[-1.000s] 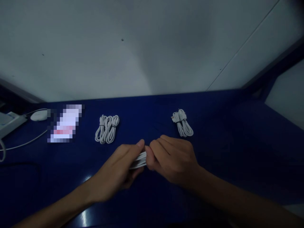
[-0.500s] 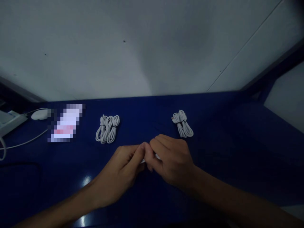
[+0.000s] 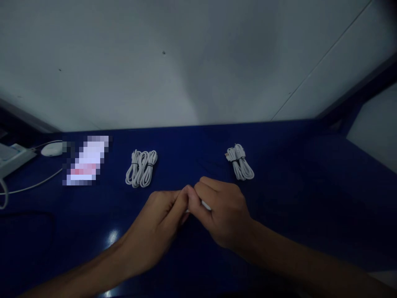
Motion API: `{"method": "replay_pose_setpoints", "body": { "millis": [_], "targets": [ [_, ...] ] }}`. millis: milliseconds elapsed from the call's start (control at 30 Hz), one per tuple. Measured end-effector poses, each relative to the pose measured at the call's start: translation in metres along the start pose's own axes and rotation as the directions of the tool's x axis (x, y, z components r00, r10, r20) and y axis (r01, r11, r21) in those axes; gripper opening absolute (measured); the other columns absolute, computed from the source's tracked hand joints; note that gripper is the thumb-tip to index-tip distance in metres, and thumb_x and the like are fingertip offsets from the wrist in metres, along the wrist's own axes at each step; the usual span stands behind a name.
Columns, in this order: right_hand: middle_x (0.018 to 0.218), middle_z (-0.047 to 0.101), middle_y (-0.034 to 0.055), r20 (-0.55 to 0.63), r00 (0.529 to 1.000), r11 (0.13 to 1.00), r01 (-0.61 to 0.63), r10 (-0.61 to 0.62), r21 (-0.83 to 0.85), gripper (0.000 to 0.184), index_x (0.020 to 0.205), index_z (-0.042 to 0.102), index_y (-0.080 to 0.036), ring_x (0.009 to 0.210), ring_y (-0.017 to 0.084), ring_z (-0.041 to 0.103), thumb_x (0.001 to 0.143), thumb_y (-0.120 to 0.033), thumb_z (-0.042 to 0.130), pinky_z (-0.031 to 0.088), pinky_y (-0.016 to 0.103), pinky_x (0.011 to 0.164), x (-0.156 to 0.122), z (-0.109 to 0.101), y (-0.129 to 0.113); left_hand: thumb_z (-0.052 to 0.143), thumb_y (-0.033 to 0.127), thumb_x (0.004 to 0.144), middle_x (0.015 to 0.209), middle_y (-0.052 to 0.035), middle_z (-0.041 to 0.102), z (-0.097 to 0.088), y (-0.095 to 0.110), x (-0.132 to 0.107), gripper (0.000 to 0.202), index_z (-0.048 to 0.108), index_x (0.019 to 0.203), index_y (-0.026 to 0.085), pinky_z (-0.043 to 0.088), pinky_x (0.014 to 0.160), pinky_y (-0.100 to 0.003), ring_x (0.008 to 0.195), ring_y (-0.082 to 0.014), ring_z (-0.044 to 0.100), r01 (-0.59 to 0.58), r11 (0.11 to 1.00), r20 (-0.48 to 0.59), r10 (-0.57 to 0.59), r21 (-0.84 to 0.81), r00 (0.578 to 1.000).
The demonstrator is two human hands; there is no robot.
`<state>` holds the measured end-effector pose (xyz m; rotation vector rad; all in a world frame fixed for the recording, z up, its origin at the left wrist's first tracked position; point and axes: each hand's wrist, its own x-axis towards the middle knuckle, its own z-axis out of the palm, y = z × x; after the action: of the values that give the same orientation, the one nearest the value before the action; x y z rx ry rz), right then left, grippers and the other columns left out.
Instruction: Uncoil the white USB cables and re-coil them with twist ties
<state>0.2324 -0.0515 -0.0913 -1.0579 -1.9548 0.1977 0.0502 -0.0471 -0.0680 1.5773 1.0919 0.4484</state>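
My left hand point(image 3: 163, 221) and my right hand point(image 3: 225, 211) meet at the fingertips over the front of the blue table. Both are closed on a white thing point(image 3: 206, 205), seemingly a cable; only slivers show between the fingers and the rest is hidden. Beyond my left hand lie bundled white cables point(image 3: 141, 169), looped and bound with black ties. Past my right hand lies another bundled white cable point(image 3: 240, 162), with a black tie and a USB plug at its upper end.
At the left on the blue table point(image 3: 294, 178) are a blurred-out bright screen point(image 3: 88, 159), a white rounded device point(image 3: 51, 149) with a cord, and a white box-like item point(image 3: 15, 157). A pale wall panel point(image 3: 124, 74) rises along the back edge.
My hands stay together, with small shifts of the fingers. Slightly more of the white thing shows by my right thumb. The bundles lie as before.
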Motion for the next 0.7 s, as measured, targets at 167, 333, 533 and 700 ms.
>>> {"method": "replay_pose_setpoints", "body": {
  "millis": [167,333,533,700],
  "targets": [
    [0.063,0.042,-0.0050,0.330,0.847,0.737,-0.527,0.417,0.422,0.050,0.068,0.040,-0.022,0.057,0.011,0.037,0.115,-0.033,0.049,0.032,0.030,0.053,0.003,-0.011,-0.003,0.051,0.020,0.112,0.072,0.0016,0.056,0.003,-0.005,0.004,0.034,0.055,0.078,0.021,0.037,0.059,-0.028,0.057,-0.0123,0.047,-0.385,0.821,-0.152,0.482,0.421,0.863],
    [0.064,0.042,-0.0051,0.316,0.865,0.760,-0.496,0.390,0.419,0.050,0.068,0.041,-0.021,0.058,0.011,0.037,0.115,-0.033,0.050,0.031,0.029,0.053,0.000,-0.010,-0.003,0.052,0.021,0.112,0.067,0.0013,0.058,0.002,-0.009,0.006,0.037,0.061,0.076,0.020,0.035,0.057,-0.029,0.055,-0.0125,0.050,-0.322,0.838,-0.198,0.440,0.440,0.876],
    [0.065,0.050,-0.0027,0.065,0.997,0.998,-0.044,0.041,0.046,0.041,0.070,0.057,-0.018,0.055,0.010,0.041,0.111,-0.019,0.052,0.032,0.029,0.053,-0.004,0.000,0.006,0.038,0.064,0.114,0.042,0.0077,0.036,0.001,-0.006,0.006,0.062,0.050,0.068,0.024,0.019,0.034,-0.023,0.032,-0.0105,0.031,0.161,0.965,0.039,-0.156,-0.207,0.987],
    [0.054,0.050,-0.0044,0.063,0.992,0.988,-0.116,0.110,0.103,0.053,0.060,0.050,-0.018,0.048,0.007,0.043,0.112,-0.018,0.053,0.033,0.026,0.053,0.000,-0.001,0.009,0.038,0.056,0.116,0.051,0.0089,0.042,0.006,-0.006,0.003,0.052,0.061,0.085,0.022,0.030,0.039,-0.022,0.038,-0.0101,0.034,0.045,0.990,0.042,-0.040,-0.134,0.998]
  ]
}}
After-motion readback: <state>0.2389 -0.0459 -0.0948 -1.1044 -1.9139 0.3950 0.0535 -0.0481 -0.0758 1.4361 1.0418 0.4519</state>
